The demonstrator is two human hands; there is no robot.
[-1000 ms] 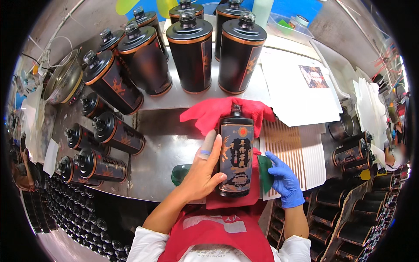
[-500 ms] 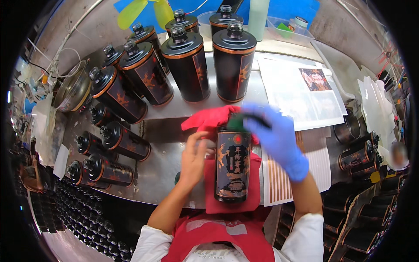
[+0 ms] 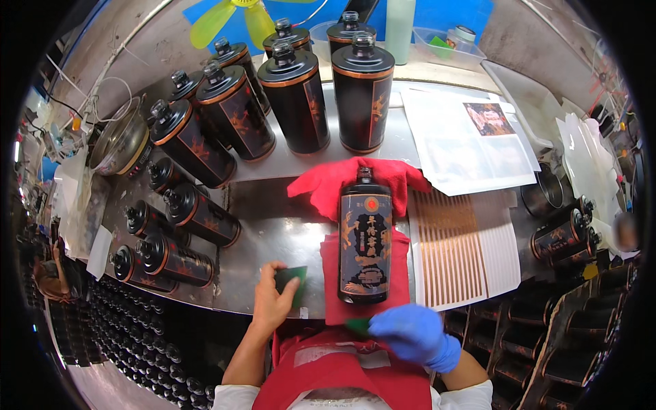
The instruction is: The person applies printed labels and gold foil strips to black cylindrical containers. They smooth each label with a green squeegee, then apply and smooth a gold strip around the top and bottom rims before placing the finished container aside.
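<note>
**Bottle lying on cloth between two hands, each with a green piece**

A dark bottle (image 3: pixel 365 246) with a copper-patterned label lies face up at the near middle of the metal table (image 3: pixel 253 246), its neck pointing away from the worker. Its body rests on a flat red cloth (image 3: pixel 332 273); its neck end lies against a bunched red cloth (image 3: pixel 321 186). Neither hand touches the bottle.

The bare left hand (image 3: pixel 272 301), to the left of the bottle and well apart from it, is narrowed on a green piece (image 3: pixel 292 281), flat and dark, gripped between thumb and fingers. The right hand (image 3: pixel 415 335), in a blue glove, is near the bottle's base, on its near right side. Its fingers are curled in and hold a second green piece (image 3: pixel 357 326), which projects toward the left; blur hides the exact placing of the fingertips.

To the right of the cloth lies a striped sheet (image 3: pixel 447 253) with copper-coloured bands; beyond it are white sheets (image 3: pixel 444 147). Upright dark bottles (image 3: pixel 294 102) stand on a raised metal ledge (image 3: pixel 398 145) at the far side, with more dark bottles (image 3: pixel 203 215) at left. Behind them are the yellow-green blades of a fan (image 3: pixel 213 24). The worker wears a red apron (image 3: pixel 335 376).
</note>
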